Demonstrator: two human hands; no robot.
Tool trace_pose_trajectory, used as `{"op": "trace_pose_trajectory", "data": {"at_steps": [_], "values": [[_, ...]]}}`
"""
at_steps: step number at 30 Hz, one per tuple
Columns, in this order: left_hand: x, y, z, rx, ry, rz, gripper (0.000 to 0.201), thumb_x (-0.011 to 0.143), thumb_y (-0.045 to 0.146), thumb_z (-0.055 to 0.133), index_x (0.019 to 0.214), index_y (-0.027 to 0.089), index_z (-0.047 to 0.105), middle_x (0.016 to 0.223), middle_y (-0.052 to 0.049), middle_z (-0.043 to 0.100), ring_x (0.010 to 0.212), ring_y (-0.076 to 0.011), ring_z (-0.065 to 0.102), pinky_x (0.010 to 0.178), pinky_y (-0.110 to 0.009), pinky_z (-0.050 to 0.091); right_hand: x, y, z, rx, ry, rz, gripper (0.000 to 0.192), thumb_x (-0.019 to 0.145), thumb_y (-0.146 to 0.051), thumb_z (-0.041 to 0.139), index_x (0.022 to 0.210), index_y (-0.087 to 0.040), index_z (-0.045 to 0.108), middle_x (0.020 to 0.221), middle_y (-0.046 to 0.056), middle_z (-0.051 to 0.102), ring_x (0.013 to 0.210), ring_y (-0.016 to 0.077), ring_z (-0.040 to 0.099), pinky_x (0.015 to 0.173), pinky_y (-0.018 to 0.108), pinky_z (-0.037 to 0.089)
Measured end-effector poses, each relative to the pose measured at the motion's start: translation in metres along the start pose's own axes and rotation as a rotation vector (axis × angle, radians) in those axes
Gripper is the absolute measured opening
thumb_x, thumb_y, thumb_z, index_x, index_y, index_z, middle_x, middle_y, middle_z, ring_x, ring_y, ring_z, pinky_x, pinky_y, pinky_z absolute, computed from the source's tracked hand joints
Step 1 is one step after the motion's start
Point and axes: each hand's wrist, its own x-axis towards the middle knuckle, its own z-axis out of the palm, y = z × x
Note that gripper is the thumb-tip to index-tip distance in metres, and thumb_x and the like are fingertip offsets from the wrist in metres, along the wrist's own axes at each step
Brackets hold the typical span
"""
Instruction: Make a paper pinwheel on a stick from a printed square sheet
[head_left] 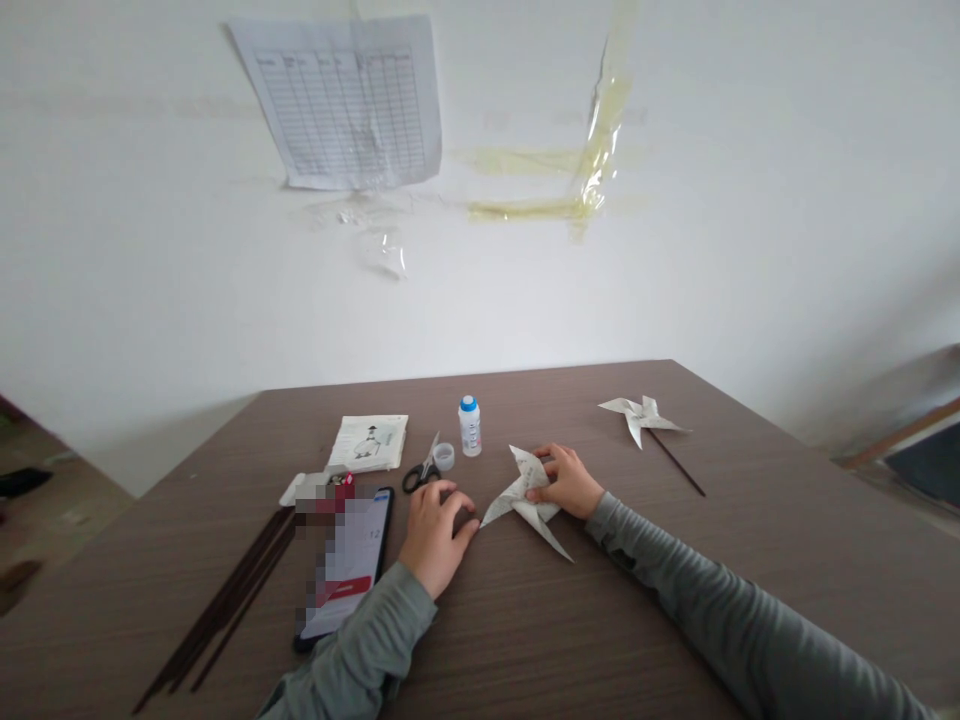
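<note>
While the right hand (570, 485) pinches the paper pinwheel (514, 495) at the bench (525, 640), between both hands, blade-shaping seems under way; the left hand (433, 535), loosely open beside one tip, would probably need to steady that blade next.

On the brown tabletop (615, 620), the right hand (568, 483) grips a folded paper pinwheel (519, 493) between thumb and fingers. The left hand (437, 530), fingers curled, is at the pinwheel's left point; whether it touches is unclear. Beyond them stand a blue-capped bottle (470, 430) and, just left, a small translucent cup (444, 457) beside black-handled scissors (412, 479). Farther left lies a paper stack (369, 444), with a phone (352, 570) and dark sticks (225, 600) nearer. A second pinwheel (641, 414) on a stick (677, 464) lies far right.
</note>
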Motion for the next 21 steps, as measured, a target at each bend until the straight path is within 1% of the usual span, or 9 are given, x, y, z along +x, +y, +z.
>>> {"op": "trace_pose_trajectory", "data": {"at_steps": [4, 8, 11, 14, 17, 19, 21], "values": [[0.002, -0.005, -0.006, 0.006, 0.016, 0.000, 0.016, 0.096, 0.014, 0.098, 0.095, 0.030, 0.101, 0.143, -0.014, 0.092, 0.149, -0.0486, 0.082, 0.136, -0.074, 0.067, 0.003, 0.017, -0.004, 0.089, 0.025, -0.087, 0.018, 0.082, -0.033, 0.114, 0.077, -0.029, 0.097, 0.147, 0.014, 0.096, 0.156, 0.0483, 0.078, 0.140, 0.063, 0.057], [0.004, -0.006, -0.010, -0.009, 0.008, -0.003, 0.019, 0.095, 0.013, 0.099, 0.091, 0.031, 0.101, 0.138, -0.012, 0.095, 0.146, -0.0465, 0.083, 0.134, -0.072, 0.069, 0.009, 0.029, -0.008, 0.158, 0.048, -0.110, 0.018, 0.084, -0.042, 0.113, 0.081, -0.030, 0.101, 0.138, 0.014, 0.096, 0.150, 0.0490, 0.079, 0.138, 0.066, 0.057], [0.004, -0.007, -0.011, -0.029, 0.004, -0.003, 0.019, 0.094, 0.013, 0.100, 0.090, 0.031, 0.101, 0.135, -0.011, 0.096, 0.143, -0.0448, 0.085, 0.133, -0.071, 0.070, 0.013, 0.032, -0.010, 0.186, 0.067, -0.113, 0.019, 0.086, -0.046, 0.111, 0.084, -0.030, 0.102, 0.134, 0.015, 0.097, 0.147, 0.0494, 0.080, 0.139, 0.068, 0.055], [0.004, -0.007, -0.012, -0.055, -0.004, -0.003, 0.017, 0.094, 0.014, 0.100, 0.088, 0.030, 0.100, 0.136, -0.012, 0.097, 0.143, -0.0448, 0.085, 0.133, -0.071, 0.070, 0.014, 0.033, -0.011, 0.203, 0.099, -0.103, 0.026, 0.086, -0.055, 0.112, 0.086, -0.031, 0.103, 0.132, 0.015, 0.098, 0.148, 0.0511, 0.079, 0.139, 0.069, 0.055], [0.005, -0.008, -0.013, -0.098, -0.006, -0.001, 0.014, 0.096, 0.018, 0.100, 0.092, 0.031, 0.102, 0.134, -0.013, 0.097, 0.141, -0.0454, 0.086, 0.133, -0.073, 0.070, 0.015, 0.034, -0.009, 0.192, 0.132, -0.091, 0.032, 0.086, -0.061, 0.112, 0.087, -0.031, 0.103, 0.131, 0.016, 0.098, 0.149, 0.0522, 0.079, 0.138, 0.070, 0.057], [0.005, -0.008, -0.012, -0.120, -0.003, 0.002, 0.013, 0.098, 0.020, 0.098, 0.094, 0.031, 0.103, 0.133, -0.014, 0.097, 0.140, -0.0454, 0.087, 0.132, -0.073, 0.070, 0.016, 0.035, -0.008, 0.172, 0.154, -0.079, 0.031, 0.088, -0.061, 0.111, 0.088, -0.031, 0.103, 0.132, 0.016, 0.098, 0.150, 0.0525, 0.079, 0.138, 0.070, 0.058], [0.005, -0.008, -0.011, -0.135, 0.010, 0.000, 0.014, 0.099, 0.020, 0.096, 0.092, 0.031, 0.102, 0.132, -0.014, 0.097, 0.140, -0.0451, 0.087, 0.132, -0.074, 0.069, 0.017, 0.036, -0.007, 0.149, 0.162, -0.064, 0.027, 0.091, -0.057, 0.108, 0.091, -0.031, 0.104, 0.134, 0.016, 0.098, 0.152, 0.0528, 0.078, 0.140, 0.070, 0.057]]}}
